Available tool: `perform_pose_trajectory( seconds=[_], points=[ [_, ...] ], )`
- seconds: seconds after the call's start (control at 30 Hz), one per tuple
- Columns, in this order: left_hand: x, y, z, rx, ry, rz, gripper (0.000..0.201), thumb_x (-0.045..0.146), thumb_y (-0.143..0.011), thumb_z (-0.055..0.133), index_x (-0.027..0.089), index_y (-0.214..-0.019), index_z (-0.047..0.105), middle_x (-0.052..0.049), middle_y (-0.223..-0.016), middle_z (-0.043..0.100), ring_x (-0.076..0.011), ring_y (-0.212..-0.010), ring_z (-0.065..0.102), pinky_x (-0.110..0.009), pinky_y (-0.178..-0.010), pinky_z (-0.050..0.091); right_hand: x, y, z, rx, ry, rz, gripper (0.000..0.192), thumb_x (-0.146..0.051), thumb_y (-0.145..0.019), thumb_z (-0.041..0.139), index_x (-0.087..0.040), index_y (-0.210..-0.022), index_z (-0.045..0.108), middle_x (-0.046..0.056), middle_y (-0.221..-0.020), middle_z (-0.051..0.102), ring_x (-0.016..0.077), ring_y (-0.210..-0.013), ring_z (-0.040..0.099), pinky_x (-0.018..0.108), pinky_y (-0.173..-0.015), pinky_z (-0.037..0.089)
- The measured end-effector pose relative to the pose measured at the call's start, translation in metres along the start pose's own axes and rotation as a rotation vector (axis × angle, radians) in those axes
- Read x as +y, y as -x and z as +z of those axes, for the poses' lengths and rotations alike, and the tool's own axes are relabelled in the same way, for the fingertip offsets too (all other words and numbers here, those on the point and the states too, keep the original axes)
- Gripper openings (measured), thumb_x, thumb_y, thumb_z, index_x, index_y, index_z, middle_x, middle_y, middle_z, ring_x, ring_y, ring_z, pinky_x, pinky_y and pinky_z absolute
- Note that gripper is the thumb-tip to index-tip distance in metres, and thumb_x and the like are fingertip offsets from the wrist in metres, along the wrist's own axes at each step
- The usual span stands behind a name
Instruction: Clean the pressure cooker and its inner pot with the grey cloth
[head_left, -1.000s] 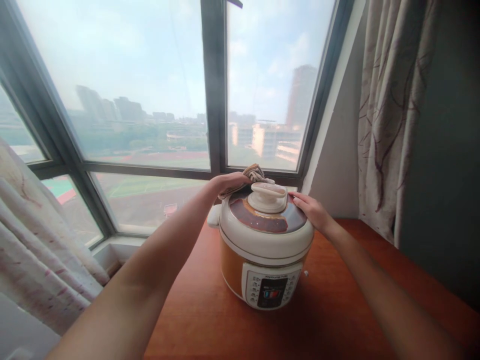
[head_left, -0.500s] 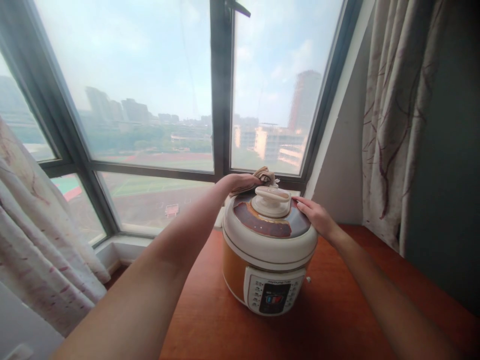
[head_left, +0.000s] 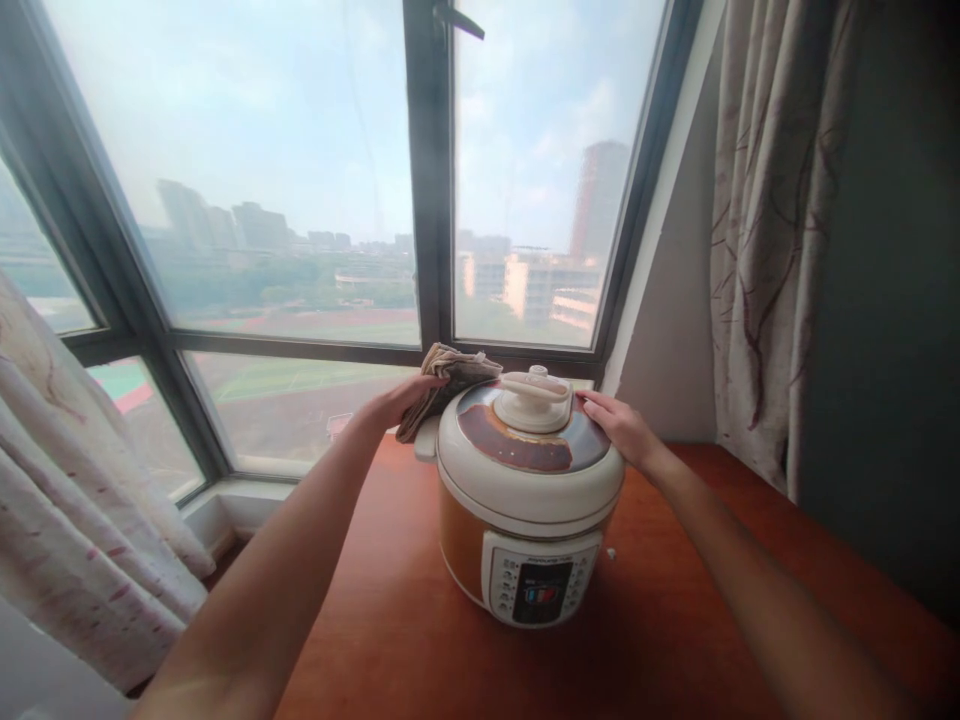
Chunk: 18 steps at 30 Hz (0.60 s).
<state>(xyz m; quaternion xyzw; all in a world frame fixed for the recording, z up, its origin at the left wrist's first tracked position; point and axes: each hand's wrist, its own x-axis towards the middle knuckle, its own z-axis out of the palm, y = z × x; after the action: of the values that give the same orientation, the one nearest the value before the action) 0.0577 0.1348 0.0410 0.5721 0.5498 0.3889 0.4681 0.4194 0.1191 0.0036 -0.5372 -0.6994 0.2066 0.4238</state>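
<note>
A cream and orange electric pressure cooker (head_left: 525, 500) stands on a reddish wooden table (head_left: 660, 620). Its brown lid has a cream knob on top, and a control panel faces me. My left hand (head_left: 397, 400) grips a crumpled beige cloth (head_left: 450, 372) at the lid's back left edge. My right hand (head_left: 619, 425) lies flat on the lid's right side, fingers together and pointing at the knob.
A large dark-framed window (head_left: 427, 200) stands right behind the table. Patterned curtains hang at the right (head_left: 772, 230) and at the lower left (head_left: 82, 500). A white wall corner (head_left: 667, 340) sits behind the cooker on the right.
My left hand has slid the cloth from behind the knob to the lid's back left edge. My right hand has stayed on the lid.
</note>
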Motion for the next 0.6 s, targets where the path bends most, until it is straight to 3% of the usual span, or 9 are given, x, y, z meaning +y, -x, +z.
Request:
perform_pose_trajectory(
  seconds=[0.13,0.27,0.4,0.53,0.6],
  points=[
    [-0.033,0.030,-0.004,0.038,0.072,-0.019,0.053,0.061,-0.072,0.059,0.018,-0.100,0.071,-0.014,-0.090,0.077,-0.0371,-0.089,0.072,-0.045,-0.072,0.059,-0.002,0.001,-0.001,0.003,0.002,0.008,0.051,-0.045,-0.086,0.048,-0.020,-0.125,0.069,0.009,-0.131,0.067,0.0301,-0.124,0.059,0.044,-0.109,0.040],
    [-0.057,0.060,0.011,0.239,0.034,0.241,0.046,0.051,-0.072,0.063,0.020,-0.106,0.069,-0.008,-0.092,0.076,-0.0332,-0.090,0.070,-0.040,-0.075,0.057,-0.003,0.002,-0.001,0.002,-0.010,-0.004,0.049,-0.044,-0.087,0.047,-0.022,-0.125,0.070,0.007,-0.132,0.067,0.0287,-0.124,0.058,0.043,-0.110,0.040],
    [-0.060,0.085,0.028,0.382,-0.201,0.450,0.030,0.043,-0.076,0.055,0.019,-0.086,0.070,-0.008,-0.083,0.074,-0.0314,-0.089,0.069,-0.043,-0.081,0.057,-0.002,0.002,-0.001,0.001,-0.022,-0.015,0.047,-0.043,-0.088,0.046,-0.023,-0.124,0.070,0.005,-0.131,0.068,0.0271,-0.125,0.058,0.042,-0.110,0.040],
    [-0.054,0.113,0.042,0.461,-0.423,0.735,0.034,0.036,-0.082,0.053,0.022,-0.104,0.074,-0.009,-0.113,0.074,-0.0333,-0.118,0.062,-0.048,-0.107,0.045,-0.002,0.002,0.000,0.013,-0.025,-0.017,0.047,-0.043,-0.088,0.047,-0.023,-0.123,0.070,0.005,-0.131,0.068,0.0274,-0.125,0.058,0.042,-0.109,0.040],
    [-0.054,0.131,0.052,0.519,-0.507,0.782,0.039,0.036,-0.085,0.052,0.023,-0.117,0.071,-0.008,-0.121,0.073,-0.0334,-0.127,0.057,-0.050,-0.112,0.041,-0.002,0.002,0.000,0.015,-0.027,-0.019,0.047,-0.043,-0.088,0.047,-0.022,-0.123,0.070,0.006,-0.131,0.068,0.0279,-0.124,0.059,0.042,-0.109,0.040]
  ],
)
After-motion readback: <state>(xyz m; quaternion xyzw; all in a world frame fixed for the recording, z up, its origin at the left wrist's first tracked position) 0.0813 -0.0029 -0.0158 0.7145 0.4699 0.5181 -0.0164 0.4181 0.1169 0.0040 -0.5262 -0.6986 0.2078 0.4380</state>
